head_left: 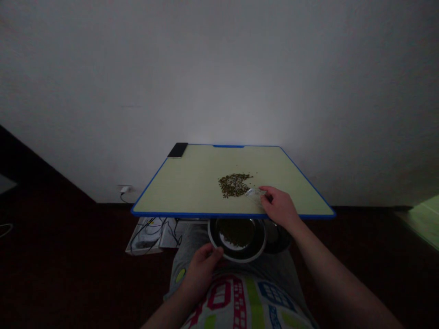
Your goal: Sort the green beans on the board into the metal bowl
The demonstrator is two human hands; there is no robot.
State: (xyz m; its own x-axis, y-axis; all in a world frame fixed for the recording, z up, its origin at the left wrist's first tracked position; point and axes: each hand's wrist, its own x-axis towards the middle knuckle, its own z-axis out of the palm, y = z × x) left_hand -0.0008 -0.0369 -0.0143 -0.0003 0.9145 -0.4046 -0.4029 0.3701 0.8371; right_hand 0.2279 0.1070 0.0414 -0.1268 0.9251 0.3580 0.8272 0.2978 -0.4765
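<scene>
A pile of small dark green grains (234,184) lies on a pale table with a blue rim (171,213). My right hand (279,206) rests on the table just right of the pile, fingers pinched on a small clear piece (254,193) that touches the pile's edge. Below the table's near edge, a metal bowl (236,238) sits on my lap with some grains inside. My left hand (202,269) grips the bowl's near left rim.
A dark phone (178,149) lies at the table's far left corner. A second bowl (278,241) sits partly hidden behind the first, under my right wrist. Cables and a white item (149,235) lie on the dark floor to the left. A white wall stands behind.
</scene>
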